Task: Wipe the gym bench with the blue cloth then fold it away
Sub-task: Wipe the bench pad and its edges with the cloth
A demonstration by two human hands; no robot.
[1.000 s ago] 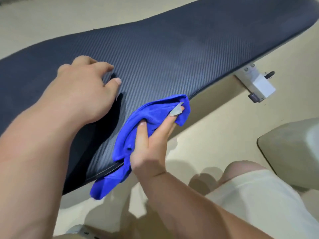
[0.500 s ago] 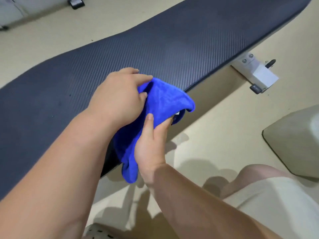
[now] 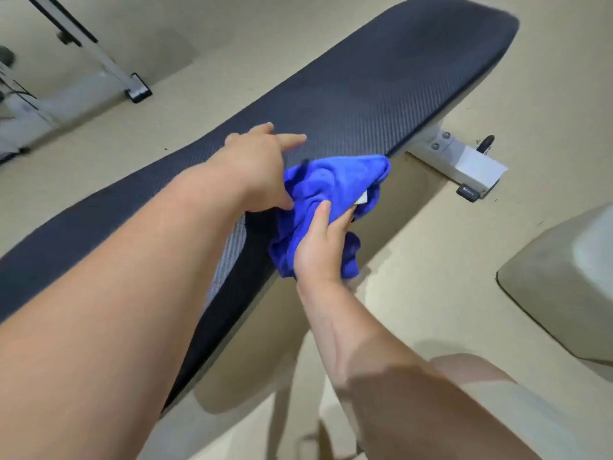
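The long dark textured gym bench [image 3: 381, 88] runs diagonally from lower left to upper right. A bunched blue cloth [image 3: 331, 180] with a small white tag lies over the bench's near edge and hangs down its side. My right hand [image 3: 318, 240] grips the cloth from below, thumb on top and fingers tucked under the fabric. My left hand [image 3: 258, 164] lies over the bench just left of the cloth, fingers straight and pointing right. Its thumb touches the cloth's left edge.
A white bench bracket with a black knob [image 3: 464, 164] sticks out under the bench at the right. A grey rounded block [image 3: 564, 287] sits on the beige floor at the far right. A white frame leg [image 3: 109, 61] stands upper left. My knee [image 3: 481, 393] is lower right.
My left hand left the bench and closed on the cloth half a second ago; now its fingers have straightened and released it. My right hand keeps its grip. The view has widened along the bench.
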